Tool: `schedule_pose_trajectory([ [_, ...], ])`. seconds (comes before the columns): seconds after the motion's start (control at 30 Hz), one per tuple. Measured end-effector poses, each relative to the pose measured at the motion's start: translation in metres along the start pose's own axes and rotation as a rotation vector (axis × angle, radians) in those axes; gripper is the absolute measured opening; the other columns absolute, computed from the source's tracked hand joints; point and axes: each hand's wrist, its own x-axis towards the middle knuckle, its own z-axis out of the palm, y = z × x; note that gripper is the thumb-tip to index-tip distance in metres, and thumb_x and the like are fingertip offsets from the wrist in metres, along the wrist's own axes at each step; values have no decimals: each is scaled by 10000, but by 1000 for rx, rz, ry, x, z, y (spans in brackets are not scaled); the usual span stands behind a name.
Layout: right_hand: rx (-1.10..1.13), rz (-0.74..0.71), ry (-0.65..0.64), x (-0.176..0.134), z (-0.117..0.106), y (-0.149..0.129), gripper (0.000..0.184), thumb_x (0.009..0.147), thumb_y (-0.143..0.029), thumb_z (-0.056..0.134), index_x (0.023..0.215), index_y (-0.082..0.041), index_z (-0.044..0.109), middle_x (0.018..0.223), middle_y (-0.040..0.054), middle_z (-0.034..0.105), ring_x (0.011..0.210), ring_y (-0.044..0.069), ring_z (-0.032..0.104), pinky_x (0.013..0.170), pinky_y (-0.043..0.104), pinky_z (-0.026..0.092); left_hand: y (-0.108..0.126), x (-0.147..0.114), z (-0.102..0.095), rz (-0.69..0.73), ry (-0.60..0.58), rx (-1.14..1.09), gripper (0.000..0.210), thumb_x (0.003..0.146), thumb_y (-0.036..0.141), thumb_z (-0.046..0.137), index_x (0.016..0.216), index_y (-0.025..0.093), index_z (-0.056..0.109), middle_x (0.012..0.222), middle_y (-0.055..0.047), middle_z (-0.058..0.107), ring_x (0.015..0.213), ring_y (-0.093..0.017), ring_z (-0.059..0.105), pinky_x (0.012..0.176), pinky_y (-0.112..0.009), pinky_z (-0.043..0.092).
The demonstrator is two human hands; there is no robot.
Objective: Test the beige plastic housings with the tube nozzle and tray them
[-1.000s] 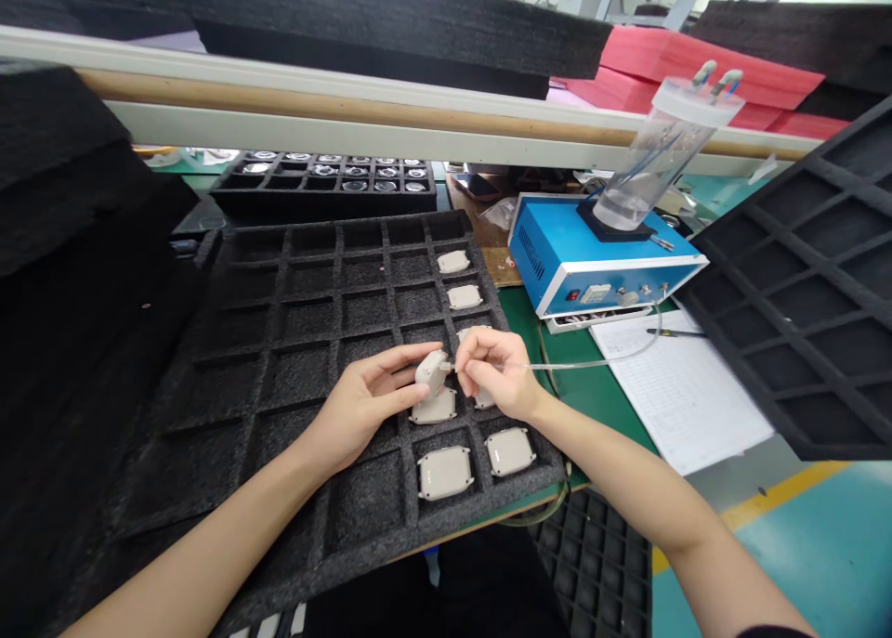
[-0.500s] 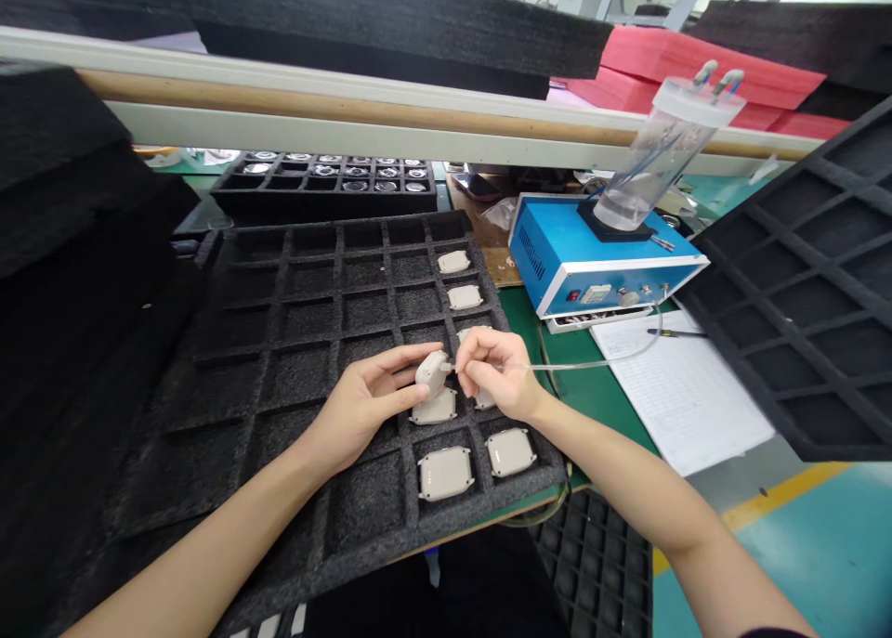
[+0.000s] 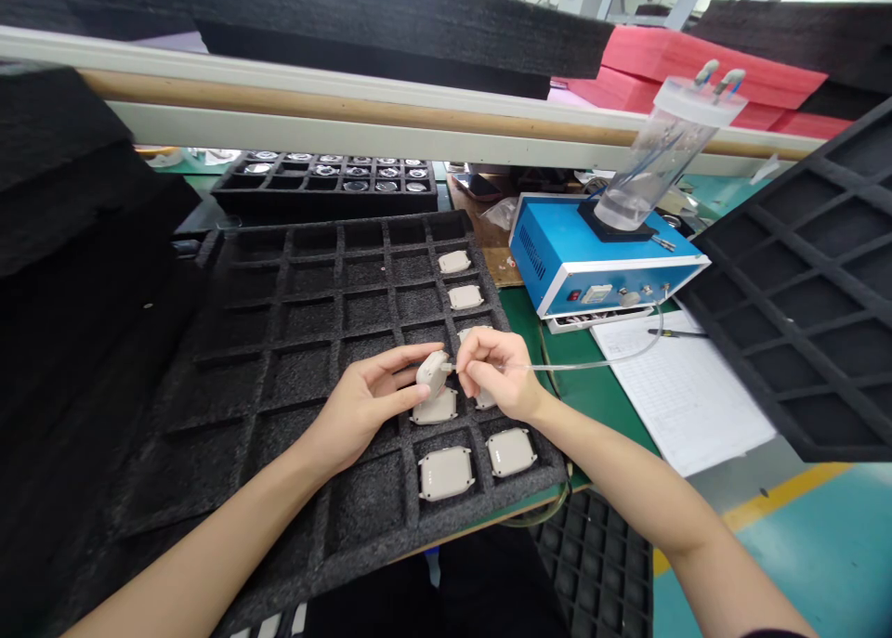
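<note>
Left hand (image 3: 355, 406) pinches beige rounded watch-like case (image 3: 430, 372) between thumb and fingertips | right hand (image 3: 498, 369) grips clear thin flexible tube (image 3: 578, 367) | case sits between the 2 hands

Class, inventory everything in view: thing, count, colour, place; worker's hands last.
Bench: 1, green, centre
Tray: 1, black, on bench
Cases: 8 visible, beige, seven in tray, one held
Machine: 1, blue, right of tray
Cylinder: 1, clear, on machine
Tube: 1, clear, from machine
Paper: count unclear, white, before machine
Pen: 1, black, on paper
Bag: 1, clear, beside machine
Rear tray: 1, black, behind tray
Discs: over ten, silvery, rear tray
Side tray: 1, black, right
Lower tray: 1, black, below bench
Rail: 1, white, across back
Foam: several, black and red, left and back
Floor: 1, teal, lower right
Left hand: 1, bare, holding case
Right hand: 1, bare, holding tube
</note>
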Motion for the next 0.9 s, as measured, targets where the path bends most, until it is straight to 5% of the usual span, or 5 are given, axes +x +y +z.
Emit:
schedule_pose_trajectory([
  [0.9, -1, 3, -11, 0, 0, -1, 55, 693, -127, 479, 673, -160, 517, 469, -48, 526, 391, 68, 448, 418, 185, 367, 1, -1, 1, -10, -13, -14, 410, 670, 238, 785, 1069, 227, 692, 1111, -53, 706, 1085, -235, 622, 890, -274, 485],
])
